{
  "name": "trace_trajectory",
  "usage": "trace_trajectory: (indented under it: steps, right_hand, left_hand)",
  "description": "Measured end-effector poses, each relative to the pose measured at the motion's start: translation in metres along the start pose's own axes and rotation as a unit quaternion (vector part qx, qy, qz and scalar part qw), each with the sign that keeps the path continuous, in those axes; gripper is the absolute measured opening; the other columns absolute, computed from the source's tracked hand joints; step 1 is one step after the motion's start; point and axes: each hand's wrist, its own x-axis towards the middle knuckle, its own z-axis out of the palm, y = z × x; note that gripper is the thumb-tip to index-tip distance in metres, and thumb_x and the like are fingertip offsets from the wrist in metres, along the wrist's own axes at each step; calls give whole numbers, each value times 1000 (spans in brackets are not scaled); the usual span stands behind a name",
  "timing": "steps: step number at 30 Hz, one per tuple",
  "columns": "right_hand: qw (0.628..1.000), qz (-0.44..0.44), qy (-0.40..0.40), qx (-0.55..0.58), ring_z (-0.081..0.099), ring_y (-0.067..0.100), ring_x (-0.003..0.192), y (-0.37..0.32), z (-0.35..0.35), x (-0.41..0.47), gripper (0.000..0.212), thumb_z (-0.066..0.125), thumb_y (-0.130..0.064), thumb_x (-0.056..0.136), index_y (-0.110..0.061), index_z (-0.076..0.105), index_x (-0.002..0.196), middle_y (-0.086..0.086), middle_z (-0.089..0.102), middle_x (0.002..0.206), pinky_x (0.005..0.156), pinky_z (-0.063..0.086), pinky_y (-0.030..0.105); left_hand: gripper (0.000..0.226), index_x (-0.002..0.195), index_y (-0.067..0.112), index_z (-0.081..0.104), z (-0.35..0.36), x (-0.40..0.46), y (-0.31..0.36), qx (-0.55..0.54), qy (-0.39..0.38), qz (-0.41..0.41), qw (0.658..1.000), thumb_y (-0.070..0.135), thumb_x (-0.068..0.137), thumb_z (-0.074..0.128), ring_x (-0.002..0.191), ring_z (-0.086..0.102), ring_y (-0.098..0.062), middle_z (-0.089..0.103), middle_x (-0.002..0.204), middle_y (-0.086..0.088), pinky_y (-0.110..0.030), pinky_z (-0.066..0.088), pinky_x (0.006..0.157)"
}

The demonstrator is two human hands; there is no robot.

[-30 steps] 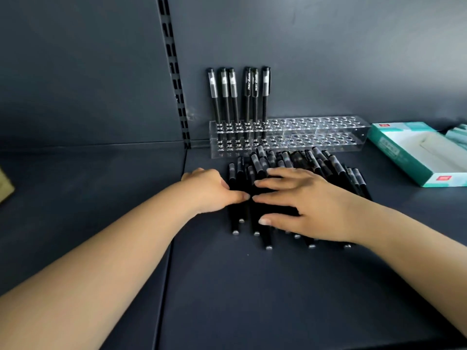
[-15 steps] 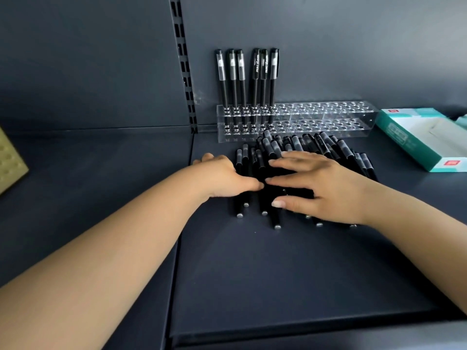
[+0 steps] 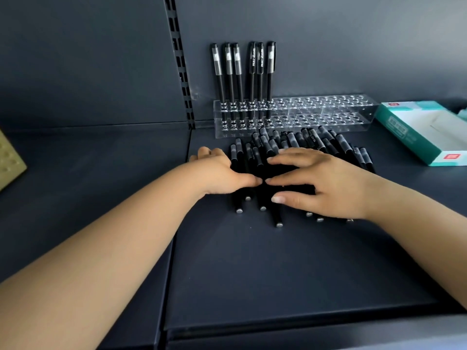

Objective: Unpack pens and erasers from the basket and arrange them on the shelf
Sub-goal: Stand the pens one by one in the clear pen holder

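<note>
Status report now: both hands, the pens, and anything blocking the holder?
Left hand and right hand flat on loose pens. Six pens standing in clear holder, left end. Holder's other holes free; open box lies right, apart.

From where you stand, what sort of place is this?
Probably a stationery shop's display shelving. A slotted metal upright runs up the dark back panel, six black pens stand in a clear acrylic pen rack, and an opened teal carton lies on the shelf.
</note>
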Motion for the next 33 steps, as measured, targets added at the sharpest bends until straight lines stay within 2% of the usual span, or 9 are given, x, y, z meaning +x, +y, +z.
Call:
trace_trajectory:
  steps: [4, 10, 14, 17, 21, 25, 27, 29, 33]
  right_hand:
    - [999, -5, 9, 43, 38, 8, 124, 0, -4, -1, 58, 36, -59, 80, -17, 72, 100, 4, 60, 124, 107, 33, 35]
    - [994, -41, 51, 90, 51, 1, 108, 5, -4, 0, 75, 24, -64, 86, -10, 75, 79, 4, 69, 105, 95, 41, 22]
    - [994, -36, 52, 86, 55, 10, 108, 4, -2, 0, 51, 43, -51, 85, -11, 76, 84, 6, 68, 107, 98, 44, 34]
    - [995, -23, 48, 87, 52, 12, 111, 5, -2, 0, 44, 43, -41, 82, -11, 75, 88, 6, 67, 109, 101, 41, 37]
    - [995, -33, 39, 90, 51, 12, 113, 3, 0, 0, 60, 39, -61, 84, -14, 75, 89, 5, 67, 110, 102, 40, 38]
    - [991, 1, 29, 128, 52, -3, 111, 0, -4, 3, 72, 32, -74, 78, -18, 75, 89, -13, 65, 106, 101, 41, 26]
    - [981, 51, 51, 180, 58, -3, 102, -6, -14, 11, 61, 42, -69, 77, -18, 75, 87, -19, 67, 99, 95, 44, 22]
    - [943, 109, 118, 292, 64, 11, 95, -17, -29, 25, 39, 53, -58, 71, -26, 72, 83, -3, 71, 95, 91, 47, 30]
    - [847, 113, 114, 506, 62, 20, 93, -42, -58, 57, 41, 66, -40, 73, -8, 62, 97, 18, 65, 96, 91, 49, 33]
  left_hand:
    - [90, 142, 18, 28, 1, 1, 4, -29, -1, -1, 1000, 71, 73, 50, 133, 24, -22, 19, 145, -2, -35, 31, 102]
    - [95, 139, 15, 35, -3, 6, 9, 66, -4, 10, 998, 77, 68, 48, 125, 37, -27, 28, 143, -8, -35, 36, 99]
    - [62, 114, 8, 54, -13, 10, -2, 41, -3, 47, 998, 58, 78, 58, 94, 54, -22, 58, 103, -4, -29, 43, 80]
    - [45, 95, 6, 48, -14, 6, -4, 72, 44, 46, 995, 50, 87, 52, 72, 46, -18, 46, 83, -2, -28, 32, 56]
    - [38, 77, 7, 51, -16, 5, -15, -65, 70, 87, 992, 43, 90, 51, 63, 48, -13, 53, 74, -3, -26, 36, 53]
    - [14, 86, 9, 57, -28, -10, -16, -508, -23, 147, 848, 20, 92, 51, 53, 64, -9, 67, 59, 2, -22, 52, 50]
    - [12, 84, 11, 56, -31, -15, -13, -566, -15, 189, 802, 16, 93, 49, 52, 62, -9, 68, 59, 1, -20, 51, 49]
    - [13, 84, 12, 56, -30, -21, -9, -592, -13, 225, 774, 14, 93, 47, 53, 61, -9, 69, 63, -1, -20, 52, 52]
    - [11, 92, 16, 58, -17, -22, -7, -567, -25, 284, 773, 16, 89, 47, 66, 65, -8, 72, 73, 0, -21, 55, 66]
